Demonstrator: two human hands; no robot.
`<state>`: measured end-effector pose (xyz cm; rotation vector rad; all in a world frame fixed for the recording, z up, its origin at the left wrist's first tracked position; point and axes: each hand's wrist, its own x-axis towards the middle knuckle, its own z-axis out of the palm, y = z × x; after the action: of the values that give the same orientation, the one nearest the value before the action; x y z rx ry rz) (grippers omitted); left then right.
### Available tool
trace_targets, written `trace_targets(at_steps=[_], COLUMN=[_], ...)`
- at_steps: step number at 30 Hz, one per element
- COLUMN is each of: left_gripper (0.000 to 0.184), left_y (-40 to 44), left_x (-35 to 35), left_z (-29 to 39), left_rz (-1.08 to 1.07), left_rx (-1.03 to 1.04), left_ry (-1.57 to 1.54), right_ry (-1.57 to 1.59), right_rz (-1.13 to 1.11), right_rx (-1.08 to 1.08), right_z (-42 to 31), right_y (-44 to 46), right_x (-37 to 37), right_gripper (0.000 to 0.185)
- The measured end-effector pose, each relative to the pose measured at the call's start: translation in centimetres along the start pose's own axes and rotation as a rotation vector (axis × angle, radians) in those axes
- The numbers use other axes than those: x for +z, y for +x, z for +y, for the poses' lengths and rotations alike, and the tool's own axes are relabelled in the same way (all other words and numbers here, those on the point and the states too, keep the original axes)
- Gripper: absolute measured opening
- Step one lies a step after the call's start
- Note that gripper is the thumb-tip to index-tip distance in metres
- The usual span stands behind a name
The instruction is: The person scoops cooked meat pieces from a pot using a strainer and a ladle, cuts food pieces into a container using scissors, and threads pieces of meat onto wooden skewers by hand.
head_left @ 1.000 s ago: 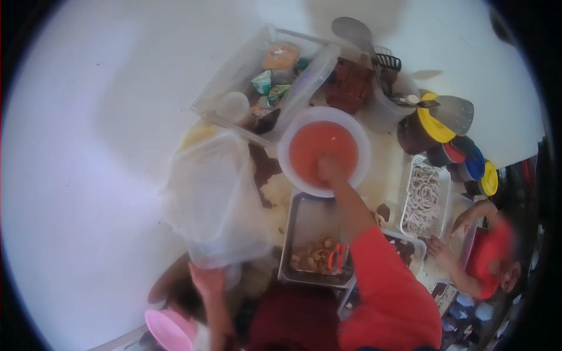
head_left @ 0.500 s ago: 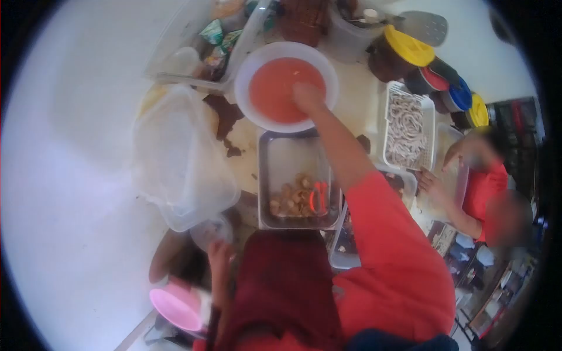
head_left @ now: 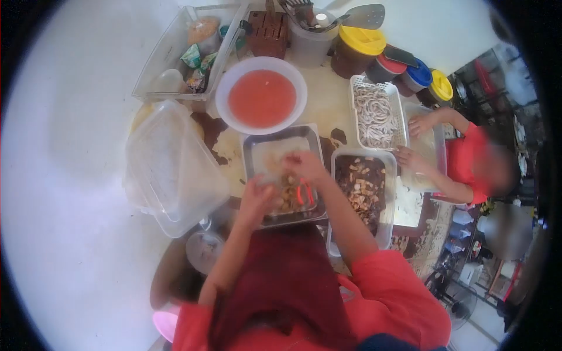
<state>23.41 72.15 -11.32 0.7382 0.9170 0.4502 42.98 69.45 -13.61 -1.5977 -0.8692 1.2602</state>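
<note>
Two bare hands are over one metal tray (head_left: 321,215), the left hand (head_left: 257,202) at its near left side with fingers bent, the right hand (head_left: 305,165) facing it, fingers drawn close together. Both are blurred from here, so I can't tell whether either grips anything. Under them, in the tray's near half, sits one heap of brown pieces (head_left: 287,196), with one red-handled tool (head_left: 305,193) lying at its right. Just beyond the tray stands one white bowl (head_left: 221,96) of orange liquid (head_left: 261,98). To the right I count one clear container (head_left: 389,181) of dark and pale bits and, beyond it, one white basket (head_left: 403,120) of pale strips (head_left: 376,117). Four lidded tubs (head_left: 362,44) stand in a row behind: two yellow lids, one red, one blue. One co-worker in red has two hands at one clear tub (head_left: 432,143).
</note>
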Motion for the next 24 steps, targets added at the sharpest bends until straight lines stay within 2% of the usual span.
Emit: trace_targets(at_steps=[2, 3, 5, 8, 11, 14, 16, 17, 18, 19, 21, 24], left_gripper=[0.03, 0.028, 0.025, 0.021, 0.018, 0.017, 0.017, 0.017, 0.015, 0.013, 0.015, 0.021], left_y=[1.0, 1.1, 1.0, -0.4, -2.1, -2.8, -3.4, -4.1, -5.3, -6.3, -7.2, -7.6], left_x=[-0.8, -1.3, -2.8, -4.0, -4.8, -6.7, -8.3, -8.6, -8.2, -8.2, -9.5, -11.3], left_z=[-1.2, -2.1, -4.0, -4.5, -3.6, -4.1, -4.1, -3.5, -3.3, -3.4, -3.9, -5.0], left_rz=[-0.086, -0.124, -0.112, -0.11, -0.137, -0.163, -0.224, -0.262, -0.187, -0.1, -0.062, -0.062], left_rx=[-0.019, -0.03, -0.05, -0.004, -0.028, -0.025, -0.071, -0.119, -0.112, -0.104, -0.128, -0.17], left_ry=[0.09, 0.133, 0.021, -0.069, -0.08, -0.106, -0.048, 0.023, -0.07, -0.163, -0.245, -0.277], right_ry=[0.051, 0.11, 0.228, -0.306, -0.997, -1.013, -0.916, -0.852, -0.784, -0.758, -0.705, -0.399], right_rz=[-0.089, -0.061, -0.008, 0.453, 0.554, 0.352, 0.483, 0.452, 0.41, 0.431, 0.454, 0.381], right_rx=[0.063, 0.055, 0.033, 0.095, 0.137, 0.234, 0.239, 0.239, 0.233, 0.162, 0.013, 0.376], right_z=[2.4, 3.1, 4.7, 10.3, 14.4, 13.9, 17.0, 16.1, 14.5, 13.0, 10.6, 9.8], right_y=[-3.3, -4.3, -5.4, -4.6, -4.6, -4.6, -3.6, -3.9, -4.5, -5.1, -6.0, -7.8], right_x=[2.2, 2.9, 4.2, 2.8, 3.8, 4.8, 4.8, 4.7, 4.7, 4.8, 4.9, 5.5], right_gripper=[0.024, 0.026, 0.029, 0.033, 0.031, 0.029, 0.032, 0.034, 0.036, 0.036, 0.038, 0.04])
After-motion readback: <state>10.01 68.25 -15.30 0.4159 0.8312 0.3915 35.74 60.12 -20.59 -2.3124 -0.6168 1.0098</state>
